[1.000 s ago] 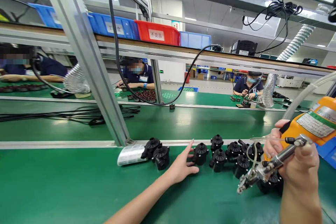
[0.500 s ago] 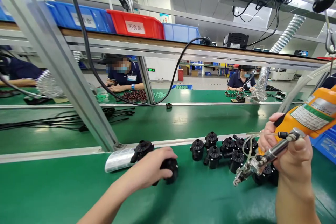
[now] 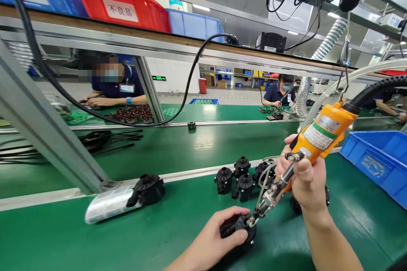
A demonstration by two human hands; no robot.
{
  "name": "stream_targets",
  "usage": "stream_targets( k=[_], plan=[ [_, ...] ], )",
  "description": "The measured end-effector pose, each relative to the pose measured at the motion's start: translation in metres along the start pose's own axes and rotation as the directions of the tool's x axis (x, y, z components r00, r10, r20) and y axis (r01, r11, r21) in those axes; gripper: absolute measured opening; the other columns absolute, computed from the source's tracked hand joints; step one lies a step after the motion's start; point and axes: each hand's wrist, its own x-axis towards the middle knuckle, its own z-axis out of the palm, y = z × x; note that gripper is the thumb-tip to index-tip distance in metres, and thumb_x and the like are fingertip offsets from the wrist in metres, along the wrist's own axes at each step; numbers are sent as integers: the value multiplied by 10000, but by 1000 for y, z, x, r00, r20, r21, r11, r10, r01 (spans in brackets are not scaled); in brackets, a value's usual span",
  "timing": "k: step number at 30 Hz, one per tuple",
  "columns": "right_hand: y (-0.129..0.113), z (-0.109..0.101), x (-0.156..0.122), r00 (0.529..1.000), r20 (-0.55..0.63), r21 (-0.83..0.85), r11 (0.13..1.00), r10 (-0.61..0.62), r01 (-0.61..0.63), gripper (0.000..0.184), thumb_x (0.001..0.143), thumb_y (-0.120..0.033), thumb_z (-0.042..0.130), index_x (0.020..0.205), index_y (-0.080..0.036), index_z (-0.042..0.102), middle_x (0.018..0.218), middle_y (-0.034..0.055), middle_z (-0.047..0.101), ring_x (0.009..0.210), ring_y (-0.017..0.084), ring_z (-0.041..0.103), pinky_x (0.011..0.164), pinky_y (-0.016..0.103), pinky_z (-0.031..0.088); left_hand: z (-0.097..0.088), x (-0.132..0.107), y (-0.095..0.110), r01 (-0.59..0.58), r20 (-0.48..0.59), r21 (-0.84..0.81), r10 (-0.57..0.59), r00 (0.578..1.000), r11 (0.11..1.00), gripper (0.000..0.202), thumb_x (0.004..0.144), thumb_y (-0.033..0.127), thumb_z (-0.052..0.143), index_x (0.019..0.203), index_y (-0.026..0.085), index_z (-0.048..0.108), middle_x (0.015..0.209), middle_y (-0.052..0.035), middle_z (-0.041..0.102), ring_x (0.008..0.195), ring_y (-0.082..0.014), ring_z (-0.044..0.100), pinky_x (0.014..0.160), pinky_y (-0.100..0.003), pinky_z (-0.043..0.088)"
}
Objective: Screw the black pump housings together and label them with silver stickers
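My left hand (image 3: pixel 219 237) is closed round a black pump housing (image 3: pixel 249 237) on the green bench, thumb and fingers on either side. In my right hand (image 3: pixel 307 182) is an orange power screwdriver (image 3: pixel 324 131), held at a slant with its metal tip down at the top of that housing. Whether the tip sits on a screw I cannot tell. Several more black pump housings (image 3: pixel 244 186) stand behind, partly hidden by the screwdriver and my right hand. Another black housing (image 3: pixel 151 188) stands farther left, against a clear plastic-wrapped roll (image 3: pixel 110 205).
A blue bin (image 3: pixel 378 152) stands at the right. The screwdriver hangs from a hook (image 3: pixel 345 59) with a thick black cable. A metal post (image 3: pixel 57 127) rises at the left. On the shelf above is a red bin (image 3: pixel 124 6). Co-workers (image 3: pixel 117 80) sit across the bench.
My left hand has brought the pump housing rightward and nearer. My right hand has swung the screwdriver's tip down to the housing's top. The view has turned to the right.
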Motion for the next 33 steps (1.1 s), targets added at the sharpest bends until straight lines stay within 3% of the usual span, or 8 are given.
stream_targets(
  k=[6,11,14,18,22,28,31,33],
  plan=[
    [0,3,0,1000,8,-39,999,-5,6,659,828,-773,757,1178,-231,618,790,-19,488,590,117,437,500,259,428,1,2,9,36,48,-15,-35,998,999,578,809,527,829,1280,210,720,1208,-72,749,1132,-325,656,1048,-418,489],
    [-4,6,-3,1000,13,-34,999,10,-9,718,766,-775,815,1187,-231,611,797,-17,514,572,110,441,482,257,434,0,3,14,21,92,-51,-16,996,998,539,822,518,836,1241,201,719,1144,-51,743,1065,-283,650,977,-370,493],
    [-2,20,-10,999,43,-6,1000,16,-16,647,754,-725,855,1098,-232,616,776,-17,543,552,108,464,461,247,433,2,2,14,-18,115,-87,28,993,996,486,845,491,821,1220,200,719,1109,-39,752,1042,-269,653,952,-345,500],
    [0,41,-20,993,110,12,999,29,-31,576,715,-657,903,986,-242,609,705,-29,523,530,113,453,425,233,414,6,1,9,-31,54,-105,37,998,994,448,824,473,826,1167,205,722,1042,-28,755,1002,-267,652,933,-339,519],
    [-2,49,-18,996,91,17,1000,19,-21,535,707,-603,910,961,-245,602,682,-43,478,538,112,430,443,229,438,7,1,10,-22,48,-108,27,998,994,455,820,481,825,1167,203,722,1086,-43,763,1026,-281,658,959,-362,530],
    [2,41,-9,994,98,-41,998,56,-52,483,725,-540,891,927,-220,590,670,-49,489,537,99,437,461,215,423,7,-3,12,-16,18,-34,17,1000,999,514,825,493,805,1237,197,727,1174,-66,761,1113,-321,655,1036,-407,505],
    [0,24,-7,995,61,-9,997,81,-80,501,733,-514,914,1004,-214,618,710,-46,532,534,92,470,482,219,439,13,-6,1,-29,-45,-29,28,999,999,567,832,523,788,1302,215,712,1271,-86,746,1193,-347,641,1110,-436,474],
    [-8,7,-5,996,28,9,997,79,-79,504,748,-493,928,1057,-223,635,762,-37,553,554,97,497,494,227,459,19,-6,-7,-44,-50,-53,42,998,998,688,751,512,868,1352,227,692,1333,-103,725,1230,-368,629,1135,-451,464]
  ],
)
